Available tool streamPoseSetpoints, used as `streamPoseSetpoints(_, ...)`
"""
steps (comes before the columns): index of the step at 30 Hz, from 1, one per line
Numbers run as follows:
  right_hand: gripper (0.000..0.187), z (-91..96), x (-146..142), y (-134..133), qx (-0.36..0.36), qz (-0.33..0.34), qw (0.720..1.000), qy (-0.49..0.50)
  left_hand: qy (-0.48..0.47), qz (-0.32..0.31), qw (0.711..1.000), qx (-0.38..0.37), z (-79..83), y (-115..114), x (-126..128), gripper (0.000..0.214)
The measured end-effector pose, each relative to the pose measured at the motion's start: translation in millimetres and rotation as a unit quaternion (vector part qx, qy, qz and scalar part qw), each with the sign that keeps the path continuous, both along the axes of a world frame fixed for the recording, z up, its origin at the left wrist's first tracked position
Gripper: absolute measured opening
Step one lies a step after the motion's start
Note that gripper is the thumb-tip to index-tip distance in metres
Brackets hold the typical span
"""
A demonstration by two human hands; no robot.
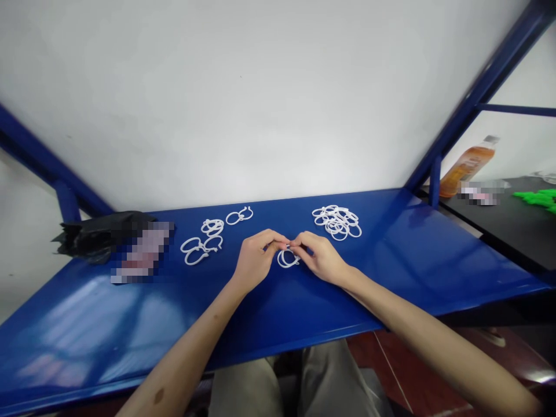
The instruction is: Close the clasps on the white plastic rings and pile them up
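forearms (195, 347): bare and closest to us, one from each side, both leaning in to one spot.
blue table (295, 313): wide and flat, under the hands and the white rings.
left hand (257, 258): finger and thumb pinched tight on the far side of the held rings.
right hand (322, 256): pinched too, at the same spot. the tips of both hands are together, touching or almost; i cannot tell which.
big ring pile (336, 222): past the hands and to the right, so the right hand is nearer.
three-ring bunch (202, 249): to the left, with the left hand nearer.
small ring heap (212, 226): just behind that bunch.
ring pair (239, 216): far side of the table, past the left hand.
held rings (286, 266): between the hands, going from the tips back toward the person. they are round, so no long way. neither hand is clearly nearer.
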State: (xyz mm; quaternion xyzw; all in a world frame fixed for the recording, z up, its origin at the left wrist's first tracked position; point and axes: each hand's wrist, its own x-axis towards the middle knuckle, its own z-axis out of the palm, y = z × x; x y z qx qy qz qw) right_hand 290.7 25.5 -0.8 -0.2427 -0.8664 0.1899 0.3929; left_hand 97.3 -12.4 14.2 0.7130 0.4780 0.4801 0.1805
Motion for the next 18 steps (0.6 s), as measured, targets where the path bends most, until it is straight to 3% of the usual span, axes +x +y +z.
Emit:
streamPoseSetpoints(5, 0.012, 1.6, 0, -2, 0.008, 0.009, 1.0, -0.015, 0.012, -0.007, 1.0, -0.005, -3.0, 0, -3, 0.02)
streamPoseSetpoints(9, 0.01, 0.3, 1, 6, 0.01, -0.028, 0.998, -0.049, 0.036, 0.022, 0.999, -0.027, -7.8, 7, -2, 0.01)
streamPoseSetpoints(13, 0.01, 5.2, 14, 21, 0.031, -0.154, 0.983, -0.096, 0.087, 0.06, 0.994, -0.037, -17.9, 10, -2, 0.028)
streamPoseSetpoints(18, 0.01, 15.6, 44, 38, 0.014, -0.353, 0.923, -0.15, 0.235, -0.007, 0.971, -0.044, -24.2, 3, -1, 0.045)
